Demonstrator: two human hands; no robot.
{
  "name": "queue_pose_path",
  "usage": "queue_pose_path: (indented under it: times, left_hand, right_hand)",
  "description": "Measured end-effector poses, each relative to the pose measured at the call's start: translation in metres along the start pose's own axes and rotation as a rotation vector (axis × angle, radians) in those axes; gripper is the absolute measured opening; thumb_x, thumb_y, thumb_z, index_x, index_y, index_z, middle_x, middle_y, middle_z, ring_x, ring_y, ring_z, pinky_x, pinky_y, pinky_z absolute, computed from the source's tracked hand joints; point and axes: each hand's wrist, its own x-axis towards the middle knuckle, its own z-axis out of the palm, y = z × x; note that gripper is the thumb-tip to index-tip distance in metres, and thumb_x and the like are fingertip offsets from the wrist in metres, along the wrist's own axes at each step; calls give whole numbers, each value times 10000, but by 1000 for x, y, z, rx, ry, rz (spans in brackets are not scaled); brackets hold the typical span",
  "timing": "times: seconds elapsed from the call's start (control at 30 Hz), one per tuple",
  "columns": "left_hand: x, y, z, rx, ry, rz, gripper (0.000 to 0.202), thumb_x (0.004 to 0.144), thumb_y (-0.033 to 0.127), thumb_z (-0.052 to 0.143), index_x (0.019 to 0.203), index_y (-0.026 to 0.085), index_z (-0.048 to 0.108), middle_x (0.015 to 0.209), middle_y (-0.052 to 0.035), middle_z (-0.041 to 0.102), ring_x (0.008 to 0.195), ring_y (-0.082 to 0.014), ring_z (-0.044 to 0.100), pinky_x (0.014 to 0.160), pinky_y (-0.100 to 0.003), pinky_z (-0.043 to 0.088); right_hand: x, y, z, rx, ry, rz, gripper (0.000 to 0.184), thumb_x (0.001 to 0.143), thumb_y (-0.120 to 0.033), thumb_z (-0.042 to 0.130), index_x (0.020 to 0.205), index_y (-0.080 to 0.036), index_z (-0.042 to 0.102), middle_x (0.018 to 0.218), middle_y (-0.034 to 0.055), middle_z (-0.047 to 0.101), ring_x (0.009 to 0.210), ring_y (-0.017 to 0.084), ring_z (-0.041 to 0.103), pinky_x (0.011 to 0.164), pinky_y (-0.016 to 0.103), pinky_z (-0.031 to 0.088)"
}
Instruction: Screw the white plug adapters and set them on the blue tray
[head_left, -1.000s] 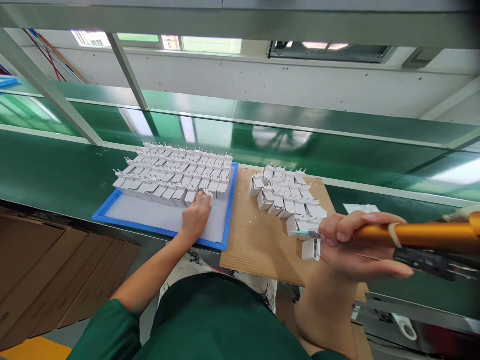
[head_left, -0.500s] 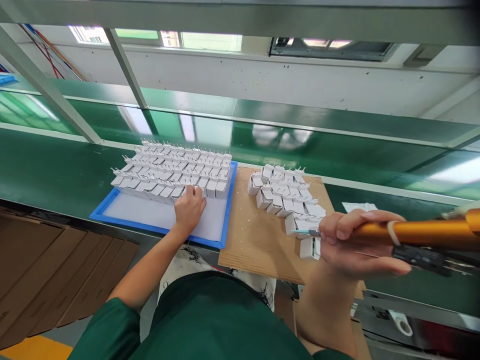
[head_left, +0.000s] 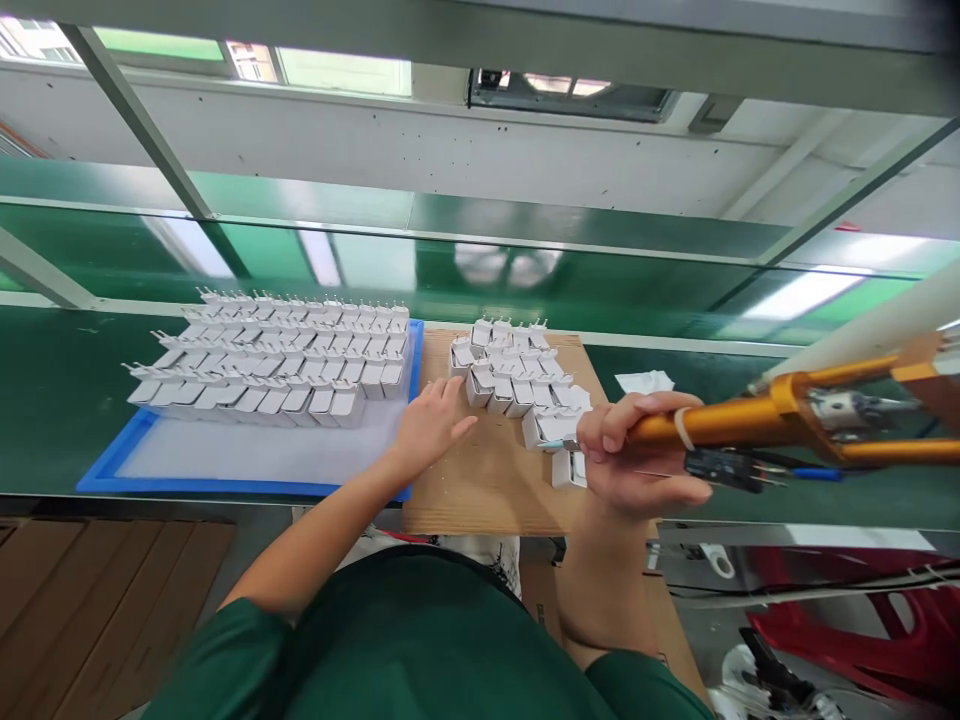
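The left hand is held open over the brown board, just right of the blue tray. Its fingers are stretched out flat & nothing is seen in them. They are pointed far and to the right, at the loose plugs, which are bunched on the far part of the board. The nearest plug of the bunch lies just past the fingertips, w/ a small gap between.

The right hand is closed tight round the orange tool. The tool's long side is laid left to right, tilted up a bit at the right end. Its thin tip is pointed left, at the near-right edge of the bunch. A single plug is tucked just under the tip, by the knuckles; whether it's touched can't be told.

The bunch is flanked by both hands: left hand on its left, right hand on its right. The loose plugs seem to be stood w/ pins up & far. The tray plugs are lined up in neat rows in the tray, which is set on the green belt.
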Motion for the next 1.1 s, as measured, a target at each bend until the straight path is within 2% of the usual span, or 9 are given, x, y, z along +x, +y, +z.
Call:
queue_pose_path:
  times: [0.1,0.2,0.4,0.5,0.63,0.77,0.9,1.0,1.1]
  left_hand:
    - [38,15,10,-16,-124,-52,688,887,395,698,1460,170,388,1301,-146,616,1235,-297,608,931,-354,524]
    - [65,17,10,-21,-183,-105,689,830,446,724,1404,180,451,1324,-154,614,1211,-330,636,872,-369,550]
    - [81,12,5,-54,-246,-58,572,773,438,739,1236,157,556,1243,-154,687,1133,-375,675,865,-416,551]
    - [65,8,-1,-95,-284,15,598,742,423,767,1242,176,552,1252,-133,688,1152,-357,664,893,-399,536]
    - [23,3,-9,-216,-406,178,596,679,359,829,1213,244,590,1154,-44,702,1076,-278,682,875,-327,531]
    - [-12,7,-8,-455,-516,307,596,682,235,830,1231,253,599,1147,-57,643,1091,-272,654,917,-354,533]
    - [-33,16,2,-596,-422,224,737,721,350,859,1368,247,523,1250,-99,580,1189,-291,609,1030,-434,518]
    - [-45,22,15,-685,-291,114,768,760,446,836,1401,218,481,1228,-113,582,1096,-277,635,946,-441,568]
    - [-55,23,27,-820,-194,34,612,844,371,764,1367,218,486,1172,-100,627,1023,-234,657,839,-379,604]
  right_hand:
    - [-2,-4,-2,5,-6,12,491,750,-684,725,1015,-272,701,564,-78,462,348,88,283,293,251,219]
    - [-4,-7,-4,-11,0,16,486,752,-690,719,1015,-282,698,557,-83,456,343,92,285,292,252,218]
    - [-6,-9,-9,-46,-1,-3,484,763,-711,684,1004,-291,674,547,-93,444,335,80,252,292,237,233]
    - [-6,-8,-11,-47,-1,-7,492,769,-712,675,1002,-278,667,549,-95,444,334,79,270,289,234,241]
    - [-7,-6,-12,-115,31,-2,519,751,-757,650,981,-292,642,531,-98,440,329,81,276,296,228,264]
    - [-5,-4,-9,-139,40,-8,535,742,-786,632,953,-294,624,518,-99,426,321,78,260,289,231,267]
    - [-4,-2,-6,-111,8,-1,518,745,-763,651,982,-302,640,535,-93,431,326,82,255,279,244,250]
    - [-5,-2,-4,-89,0,-4,508,757,-746,657,1008,-305,647,544,-91,437,334,84,272,287,246,255]
    - [-5,-3,-3,-90,13,1,501,752,-747,662,1004,-314,651,538,-93,436,336,87,262,296,247,258]
